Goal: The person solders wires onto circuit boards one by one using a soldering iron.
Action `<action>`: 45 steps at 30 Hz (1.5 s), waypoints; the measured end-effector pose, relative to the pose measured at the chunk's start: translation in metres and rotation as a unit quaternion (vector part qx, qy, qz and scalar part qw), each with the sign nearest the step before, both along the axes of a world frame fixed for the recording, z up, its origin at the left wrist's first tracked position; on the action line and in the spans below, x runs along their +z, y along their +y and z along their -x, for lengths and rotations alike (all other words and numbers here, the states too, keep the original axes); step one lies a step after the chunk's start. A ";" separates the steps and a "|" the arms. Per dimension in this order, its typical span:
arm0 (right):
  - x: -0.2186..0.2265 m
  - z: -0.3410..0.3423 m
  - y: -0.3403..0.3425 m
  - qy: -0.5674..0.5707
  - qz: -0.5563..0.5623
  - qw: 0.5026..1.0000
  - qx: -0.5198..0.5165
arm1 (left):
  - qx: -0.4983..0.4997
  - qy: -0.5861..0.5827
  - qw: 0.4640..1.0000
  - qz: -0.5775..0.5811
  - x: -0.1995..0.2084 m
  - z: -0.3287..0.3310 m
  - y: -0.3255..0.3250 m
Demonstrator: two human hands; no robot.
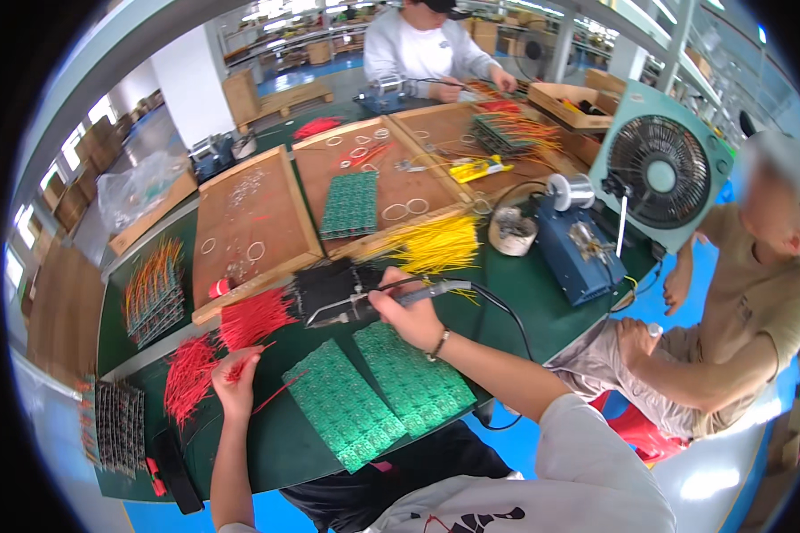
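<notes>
My right hand point(407, 313) is closed round the grey handle of a soldering iron point(431, 291). Its bent metal end reaches left over a bundle of black wires point(316, 277). My left hand point(236, 380) is closed with red wires in its fingers, beside a pile of loose red wires point(189, 377). A second red pile point(256, 318) lies just beyond. Two green circuit board panels, a left one point(342, 409) and a right one point(415, 377), lie side by side in front of me. Yellow wires point(436, 244) are spread past my right hand.
Wooden trays point(253, 213) hold rings and another green board point(349, 204). A blue soldering unit point(578, 262), a solder spool point(571, 191) and a fan point(662, 164) stand right. Wired boards point(156, 293) sit left. One person point(729, 293) sits right; another point(427, 53) works opposite.
</notes>
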State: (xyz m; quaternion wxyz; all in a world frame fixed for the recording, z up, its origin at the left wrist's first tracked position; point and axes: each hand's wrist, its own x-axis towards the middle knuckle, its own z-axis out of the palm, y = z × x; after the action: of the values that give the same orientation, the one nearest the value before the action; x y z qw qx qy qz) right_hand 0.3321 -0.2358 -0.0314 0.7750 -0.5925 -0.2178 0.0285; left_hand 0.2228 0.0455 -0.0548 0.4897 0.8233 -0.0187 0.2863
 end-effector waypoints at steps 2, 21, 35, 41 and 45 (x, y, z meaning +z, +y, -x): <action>0.005 0.008 0.005 0.002 0.009 1.000 0.017 | 0.019 0.007 1.000 -0.003 0.012 0.015 -0.003; 0.014 0.013 0.006 0.003 0.114 0.993 0.038 | -0.060 -0.012 0.995 -0.079 0.039 0.036 -0.025; 0.005 0.002 0.004 0.011 0.069 0.998 0.001 | -0.005 0.010 0.999 -0.035 0.056 0.009 -0.042; 0.015 -0.004 0.006 0.042 0.090 0.994 0.047 | -0.044 0.025 0.995 -0.088 0.035 0.012 -0.034; -0.001 -0.002 0.010 0.066 0.065 0.995 0.026 | -0.075 0.019 0.989 -0.129 0.023 0.013 -0.035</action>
State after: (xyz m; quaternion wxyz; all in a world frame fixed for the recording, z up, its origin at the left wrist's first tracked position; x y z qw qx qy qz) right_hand 0.3343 -0.2256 -0.0327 0.7467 -0.6324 -0.1790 0.1020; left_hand 0.2098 0.0102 -0.0321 0.3995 0.8812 -0.1079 0.2284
